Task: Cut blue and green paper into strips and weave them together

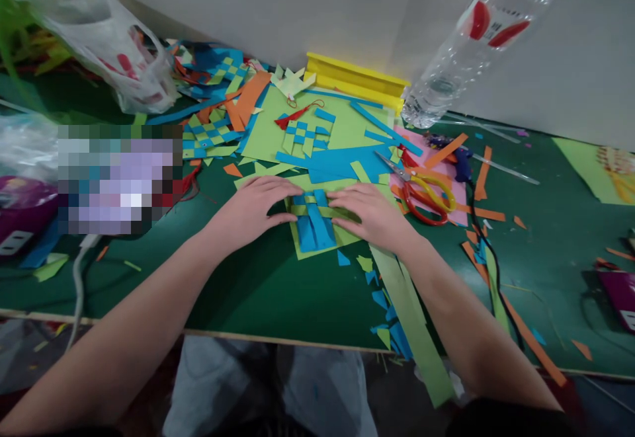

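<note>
A dark green tabletop [238,298] carries everything, and on it, squarely in front of the person, lies a light green paper sheet [305,252] that reaches out under both hands. The left hand [260,211] comes in from the left and the right hand [370,213] from the right, facing each other low over the sheet. On each, the thumb stands spread from the fingers with a gap showing, so neither appears to pinch anything; how firmly the fingertips press cannot be told. A pair of scissors with red and yellow handles [427,198] lies just beyond the right hand.

Between the hands sits a small blue paper piece cut into lengthwise bands [316,231]. Its long axis runs away from the person: the far end lies between the two sets of fingertips, while the near end extends toward the person past the thumbs. Neither hand is clearly nearer; fingertips appear to touch both side edges.

Smallest, narrow light green paper strips [326,212] cross the blue bands at the far half, running from hand to hand, at right angles to that long axis.
</note>
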The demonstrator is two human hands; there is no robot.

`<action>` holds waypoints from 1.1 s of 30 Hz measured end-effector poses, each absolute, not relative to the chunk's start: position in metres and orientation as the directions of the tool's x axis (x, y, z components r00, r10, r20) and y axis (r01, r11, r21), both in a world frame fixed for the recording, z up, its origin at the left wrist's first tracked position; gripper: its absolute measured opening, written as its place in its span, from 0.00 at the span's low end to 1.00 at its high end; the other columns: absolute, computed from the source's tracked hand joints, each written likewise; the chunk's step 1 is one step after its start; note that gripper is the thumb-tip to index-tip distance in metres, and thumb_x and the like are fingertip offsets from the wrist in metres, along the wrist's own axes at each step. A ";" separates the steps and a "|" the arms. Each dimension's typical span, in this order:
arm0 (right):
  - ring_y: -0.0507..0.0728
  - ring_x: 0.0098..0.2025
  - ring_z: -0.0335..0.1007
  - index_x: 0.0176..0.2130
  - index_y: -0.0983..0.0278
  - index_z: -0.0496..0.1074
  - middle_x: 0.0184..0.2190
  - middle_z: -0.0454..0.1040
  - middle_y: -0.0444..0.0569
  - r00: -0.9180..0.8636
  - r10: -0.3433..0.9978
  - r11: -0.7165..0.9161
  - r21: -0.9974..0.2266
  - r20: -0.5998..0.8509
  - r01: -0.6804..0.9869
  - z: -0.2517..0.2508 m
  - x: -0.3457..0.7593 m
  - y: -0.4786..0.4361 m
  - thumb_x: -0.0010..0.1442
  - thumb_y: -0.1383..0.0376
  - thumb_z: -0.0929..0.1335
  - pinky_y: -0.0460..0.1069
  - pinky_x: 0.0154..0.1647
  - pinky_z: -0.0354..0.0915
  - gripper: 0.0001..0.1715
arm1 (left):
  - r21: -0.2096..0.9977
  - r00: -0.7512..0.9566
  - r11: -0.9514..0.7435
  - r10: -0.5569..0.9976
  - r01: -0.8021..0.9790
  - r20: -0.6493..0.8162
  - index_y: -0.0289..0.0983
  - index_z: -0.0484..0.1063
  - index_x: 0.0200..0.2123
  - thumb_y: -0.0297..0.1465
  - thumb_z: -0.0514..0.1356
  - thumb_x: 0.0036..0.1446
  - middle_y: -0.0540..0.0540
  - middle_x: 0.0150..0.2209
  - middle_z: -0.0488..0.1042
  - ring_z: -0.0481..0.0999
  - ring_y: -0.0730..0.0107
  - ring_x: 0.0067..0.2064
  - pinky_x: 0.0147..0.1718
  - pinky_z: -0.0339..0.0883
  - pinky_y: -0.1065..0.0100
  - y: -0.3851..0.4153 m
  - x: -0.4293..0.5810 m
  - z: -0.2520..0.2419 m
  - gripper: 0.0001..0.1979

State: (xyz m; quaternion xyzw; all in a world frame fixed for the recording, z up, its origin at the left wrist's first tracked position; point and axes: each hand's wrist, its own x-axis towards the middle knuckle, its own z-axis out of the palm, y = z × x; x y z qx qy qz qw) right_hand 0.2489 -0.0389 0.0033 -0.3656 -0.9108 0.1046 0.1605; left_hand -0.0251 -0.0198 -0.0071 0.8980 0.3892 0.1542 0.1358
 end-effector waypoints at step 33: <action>0.60 0.60 0.67 0.53 0.60 0.71 0.56 0.74 0.51 -0.620 0.735 0.678 -0.295 0.275 0.673 0.006 0.258 -0.039 0.65 0.58 0.66 0.63 0.65 0.56 0.19 | 0.340 0.566 -0.611 0.791 0.715 0.231 0.44 0.74 0.51 0.44 0.57 0.63 0.45 0.53 0.75 0.69 0.55 0.58 0.59 0.57 0.52 -0.030 -0.022 0.004 0.17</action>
